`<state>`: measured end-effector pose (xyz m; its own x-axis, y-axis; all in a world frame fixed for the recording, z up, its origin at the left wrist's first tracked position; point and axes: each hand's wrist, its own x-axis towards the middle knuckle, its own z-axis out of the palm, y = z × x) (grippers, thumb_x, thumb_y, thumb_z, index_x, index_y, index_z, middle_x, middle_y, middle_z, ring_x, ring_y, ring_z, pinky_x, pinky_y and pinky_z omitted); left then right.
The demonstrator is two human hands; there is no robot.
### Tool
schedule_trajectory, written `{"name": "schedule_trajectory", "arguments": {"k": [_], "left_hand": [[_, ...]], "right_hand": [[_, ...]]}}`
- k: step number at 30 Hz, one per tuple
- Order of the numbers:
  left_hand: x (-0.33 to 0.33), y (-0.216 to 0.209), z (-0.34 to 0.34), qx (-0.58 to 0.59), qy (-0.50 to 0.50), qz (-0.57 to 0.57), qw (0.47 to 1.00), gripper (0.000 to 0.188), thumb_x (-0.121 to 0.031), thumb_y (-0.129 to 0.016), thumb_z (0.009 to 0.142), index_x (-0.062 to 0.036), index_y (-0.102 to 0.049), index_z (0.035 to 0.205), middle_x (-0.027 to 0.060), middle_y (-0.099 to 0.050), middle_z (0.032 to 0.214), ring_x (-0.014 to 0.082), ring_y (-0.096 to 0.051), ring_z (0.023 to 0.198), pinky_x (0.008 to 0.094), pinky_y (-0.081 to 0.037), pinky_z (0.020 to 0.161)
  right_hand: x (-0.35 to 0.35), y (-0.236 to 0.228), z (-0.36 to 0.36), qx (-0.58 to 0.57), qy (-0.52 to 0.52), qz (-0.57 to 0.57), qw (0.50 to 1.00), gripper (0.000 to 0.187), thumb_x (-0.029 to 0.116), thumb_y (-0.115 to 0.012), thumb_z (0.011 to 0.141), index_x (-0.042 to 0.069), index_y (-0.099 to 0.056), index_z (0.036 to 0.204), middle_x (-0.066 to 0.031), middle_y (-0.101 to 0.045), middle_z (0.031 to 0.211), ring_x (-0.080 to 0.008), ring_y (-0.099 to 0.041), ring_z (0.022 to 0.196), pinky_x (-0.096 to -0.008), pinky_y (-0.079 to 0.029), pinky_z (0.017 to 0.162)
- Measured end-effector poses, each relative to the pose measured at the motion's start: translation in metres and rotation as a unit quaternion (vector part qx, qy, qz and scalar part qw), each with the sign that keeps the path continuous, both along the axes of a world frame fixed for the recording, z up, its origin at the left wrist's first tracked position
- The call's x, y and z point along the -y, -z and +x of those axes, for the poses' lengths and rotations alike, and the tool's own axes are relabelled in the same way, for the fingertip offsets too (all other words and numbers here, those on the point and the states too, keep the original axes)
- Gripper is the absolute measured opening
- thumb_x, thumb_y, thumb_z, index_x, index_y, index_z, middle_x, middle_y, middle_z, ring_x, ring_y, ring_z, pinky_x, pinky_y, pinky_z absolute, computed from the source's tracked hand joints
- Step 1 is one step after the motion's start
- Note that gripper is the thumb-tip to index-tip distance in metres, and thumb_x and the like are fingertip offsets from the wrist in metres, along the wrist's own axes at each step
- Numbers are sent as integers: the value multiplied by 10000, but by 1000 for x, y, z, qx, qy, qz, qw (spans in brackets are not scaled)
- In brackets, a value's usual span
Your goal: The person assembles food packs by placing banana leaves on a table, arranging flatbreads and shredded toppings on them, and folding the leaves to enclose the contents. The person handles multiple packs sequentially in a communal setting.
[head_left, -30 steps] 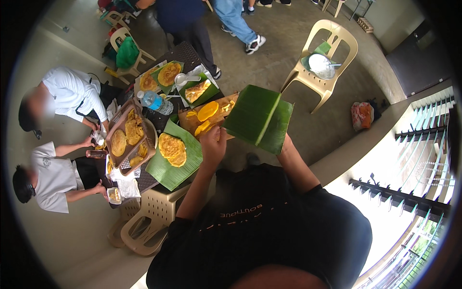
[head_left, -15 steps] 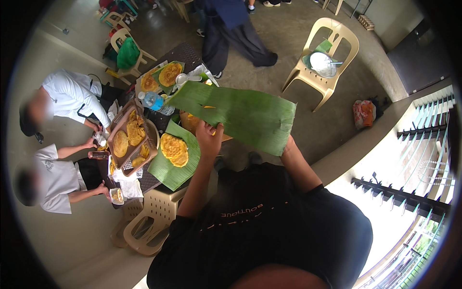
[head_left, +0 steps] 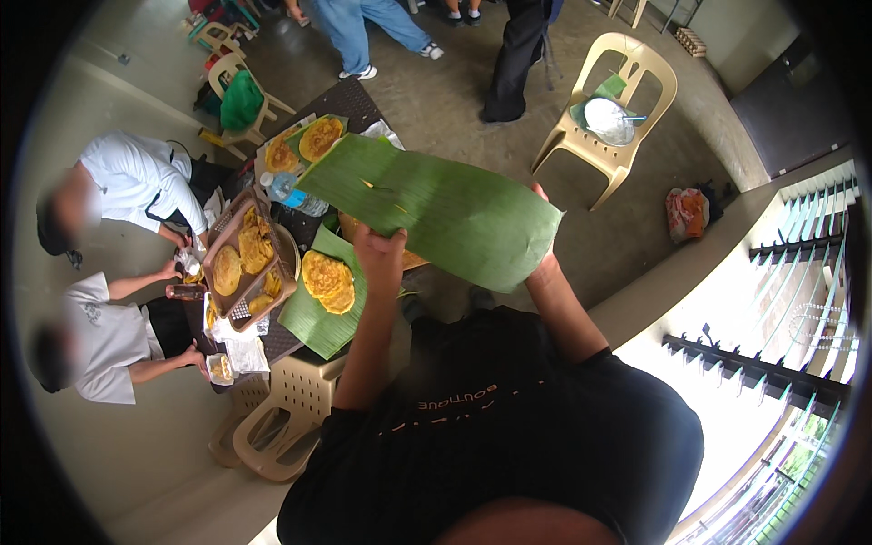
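Note:
A long green banana leaf piece (head_left: 445,209) is stretched between my two hands above the table's near right side. My left hand (head_left: 380,250) grips its lower edge, thumb along the rim. At the leaf's right end my right hand (head_left: 542,263) holds on from behind; most of its fingers are hidden by the leaf. Small slits show in the leaf's left half. Just left of my left forearm, golden flat cakes (head_left: 328,282) lie on another banana leaf (head_left: 304,322). The held leaf partly covers a brown item beneath it.
On the dark table (head_left: 350,104) stand a brown basket (head_left: 238,300) of flat cakes, a water bottle (head_left: 289,193) and more cakes (head_left: 321,139) on leaves. Two people in white work at the left. A beige chair (head_left: 604,118) at the right bears a white bowl (head_left: 606,120). Louvred windows line the right side.
The held leaf has shifted slightly left and its surface has tilted, with its right end bent lower. My left hand moved a little left. In the background, walking people changed places.

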<state>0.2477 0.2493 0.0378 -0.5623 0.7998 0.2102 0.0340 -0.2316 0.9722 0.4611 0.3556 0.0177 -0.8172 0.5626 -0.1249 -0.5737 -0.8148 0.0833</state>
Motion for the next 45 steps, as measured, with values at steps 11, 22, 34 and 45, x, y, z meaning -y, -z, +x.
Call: {"name": "schedule_trajectory", "arguments": {"k": [11, 22, 34, 45], "left_hand": [[4, -50, -9, 33, 77, 60, 995, 477, 93, -535, 723, 20, -478, 1191, 59, -538, 1089, 158, -528, 1013, 303, -421, 883], [-3, -39, -5, 79, 158, 3, 984, 433, 49, -577, 777, 6, -485, 1198, 75, -576, 1100, 161, -549, 1024, 312, -433, 892], [13, -10, -10, 109, 124, -166, 972, 460, -162, -650, 853, 18, -488, 1244, 105, -595, 1121, 176, -574, 995, 314, -460, 866], [2, -13, -14, 273, 188, -286, 899, 419, -209, -644, 862, 18, -512, 1189, 117, -610, 1080, 203, -616, 960, 342, -507, 835]], "right_hand": [[-9, -11, 17, 30, -71, 195, 978, 595, 367, -479, 850, -43, -466, 1280, -183, -539, 1252, -298, -550, 1096, -418, -448, 931], [-19, -46, -6, 356, -140, 258, 887, 470, 258, -585, 918, -40, -472, 1263, -137, -577, 1181, -189, -575, 1052, -310, -480, 888], [3, -44, -5, 381, -135, 394, 826, 411, 184, -575, 904, -14, -509, 1258, -97, -578, 1205, -167, -505, 1132, -302, -387, 968], [3, -7, -2, 342, -91, 511, 784, 340, 145, -544, 916, -20, -543, 1213, -70, -596, 1166, -141, -511, 1087, -285, -372, 960]]}}
